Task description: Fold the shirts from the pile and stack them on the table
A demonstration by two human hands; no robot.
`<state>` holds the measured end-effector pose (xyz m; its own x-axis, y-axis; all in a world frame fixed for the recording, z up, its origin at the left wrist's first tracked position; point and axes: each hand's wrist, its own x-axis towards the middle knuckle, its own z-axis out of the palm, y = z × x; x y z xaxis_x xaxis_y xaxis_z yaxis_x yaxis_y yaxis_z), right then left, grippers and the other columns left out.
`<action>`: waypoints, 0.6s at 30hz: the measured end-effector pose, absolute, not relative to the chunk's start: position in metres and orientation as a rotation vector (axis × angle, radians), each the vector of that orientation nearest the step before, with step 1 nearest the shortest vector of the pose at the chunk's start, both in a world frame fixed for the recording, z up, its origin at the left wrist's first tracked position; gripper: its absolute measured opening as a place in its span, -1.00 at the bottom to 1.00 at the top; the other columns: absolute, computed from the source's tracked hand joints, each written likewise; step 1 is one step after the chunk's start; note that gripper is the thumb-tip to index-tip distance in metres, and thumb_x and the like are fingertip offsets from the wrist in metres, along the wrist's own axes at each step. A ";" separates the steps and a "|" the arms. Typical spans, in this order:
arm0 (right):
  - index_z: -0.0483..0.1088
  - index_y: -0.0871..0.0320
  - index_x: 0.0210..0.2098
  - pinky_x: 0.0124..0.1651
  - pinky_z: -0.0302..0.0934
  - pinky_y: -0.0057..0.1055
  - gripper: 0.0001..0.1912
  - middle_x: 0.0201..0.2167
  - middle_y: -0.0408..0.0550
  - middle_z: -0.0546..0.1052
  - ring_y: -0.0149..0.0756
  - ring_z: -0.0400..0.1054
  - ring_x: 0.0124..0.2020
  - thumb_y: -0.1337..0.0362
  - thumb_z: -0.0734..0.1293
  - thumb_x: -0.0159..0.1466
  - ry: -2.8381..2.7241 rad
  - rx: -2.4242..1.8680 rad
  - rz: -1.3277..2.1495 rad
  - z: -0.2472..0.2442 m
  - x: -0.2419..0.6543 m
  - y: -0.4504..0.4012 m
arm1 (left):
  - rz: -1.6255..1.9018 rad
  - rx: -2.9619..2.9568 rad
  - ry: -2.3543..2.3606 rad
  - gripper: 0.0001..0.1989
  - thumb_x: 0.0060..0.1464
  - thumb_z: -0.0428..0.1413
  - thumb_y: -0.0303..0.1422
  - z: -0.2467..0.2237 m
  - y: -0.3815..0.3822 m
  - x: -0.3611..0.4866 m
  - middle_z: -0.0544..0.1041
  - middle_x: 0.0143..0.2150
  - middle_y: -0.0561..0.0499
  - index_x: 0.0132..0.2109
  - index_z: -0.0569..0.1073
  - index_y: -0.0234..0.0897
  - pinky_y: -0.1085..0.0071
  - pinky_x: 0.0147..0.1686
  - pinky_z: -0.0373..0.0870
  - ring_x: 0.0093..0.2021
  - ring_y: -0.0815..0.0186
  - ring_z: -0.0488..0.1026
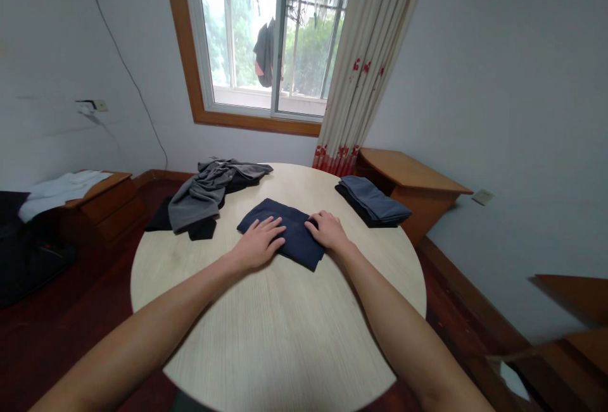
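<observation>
A navy folded garment (289,235) lies flat near the middle of the round table (266,330). My left hand (259,242) rests on its left part, palm down with the fingers spread. At its right edge, my right hand (327,230) touches the cloth, fingers lightly bent and the thumb apart from them. Further right sits a folded stack, a blue-grey garment (375,199) on top of a black one (357,207). To the left is a loose heap with a crumpled grey garment (202,193) over black clothes (202,229).
Behind the table, a wooden desk (408,168) stands by the wall next to a long patterned curtain (365,70). A window (270,38) faces me. On the left is a low wooden cabinet (107,206) with white cloth (66,190) on it, and a black bag (35,260).
</observation>
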<state>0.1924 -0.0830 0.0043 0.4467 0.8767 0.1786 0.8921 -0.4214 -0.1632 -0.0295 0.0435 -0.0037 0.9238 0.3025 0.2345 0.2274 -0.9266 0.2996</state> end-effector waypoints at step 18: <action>0.51 0.13 -0.21 -0.18 0.19 -0.38 -0.78 -0.13 0.05 0.57 -0.19 0.42 -0.12 0.14 0.30 0.38 -1.508 -2.444 0.002 0.010 0.188 -0.087 | 0.177 2.727 1.026 -0.06 0.19 -0.21 0.29 -0.025 0.074 -0.025 -0.24 0.55 -0.16 0.51 -0.02 -0.17 -0.32 0.34 -0.27 0.52 -0.17 -0.36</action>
<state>0.1883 -0.0869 0.0101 0.4584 0.8778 0.1391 0.8775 -0.4222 -0.2273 -0.0248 0.0739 -0.0253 0.7488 0.6619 0.0345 0.6351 -0.7314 0.2483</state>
